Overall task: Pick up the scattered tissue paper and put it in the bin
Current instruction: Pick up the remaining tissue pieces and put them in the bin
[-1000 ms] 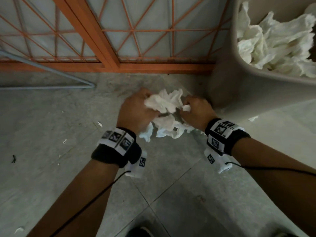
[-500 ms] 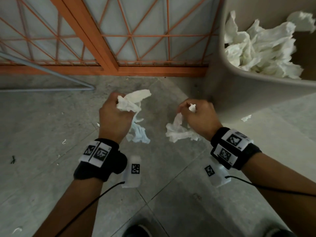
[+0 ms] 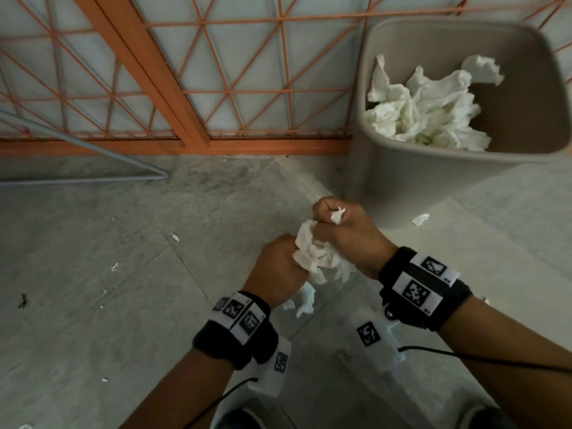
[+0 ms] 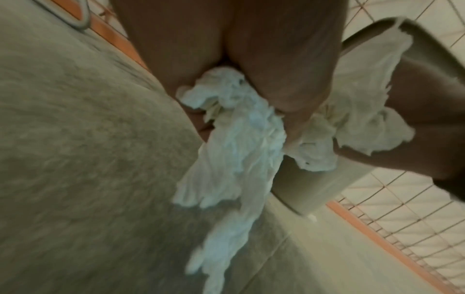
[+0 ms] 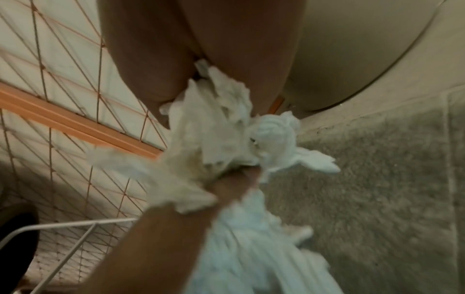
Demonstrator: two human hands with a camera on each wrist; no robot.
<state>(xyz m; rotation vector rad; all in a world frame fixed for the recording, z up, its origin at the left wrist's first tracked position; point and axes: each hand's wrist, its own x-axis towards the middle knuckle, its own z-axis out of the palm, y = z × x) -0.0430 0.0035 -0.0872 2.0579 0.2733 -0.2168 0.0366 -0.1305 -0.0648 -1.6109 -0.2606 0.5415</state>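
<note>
Both hands meet above the floor around a bunch of white crumpled tissue paper (image 3: 318,258). My left hand (image 3: 278,267) grips its lower part, and a strip of tissue (image 4: 239,159) hangs down below the fist. My right hand (image 3: 343,230) clutches the upper part, with a small tuft sticking out between its fingers (image 3: 337,215). In the right wrist view the tissue paper (image 5: 221,135) bulges from the fist. The beige bin (image 3: 402,187) stands just beyond the hands at the right, part filled with more white tissue (image 3: 424,113).
An orange metal grille (image 3: 173,88) closes off the far side of the concrete floor. A grey wire frame (image 3: 93,178) lies at the left. A small tissue scrap (image 3: 420,218) rests by the bin's base, and tiny white bits (image 3: 175,237) dot the floor.
The hands were apart half a second ago, each holding its own tissue; now they have come together into one bunch. The view has shifted, showing more of the bin.
</note>
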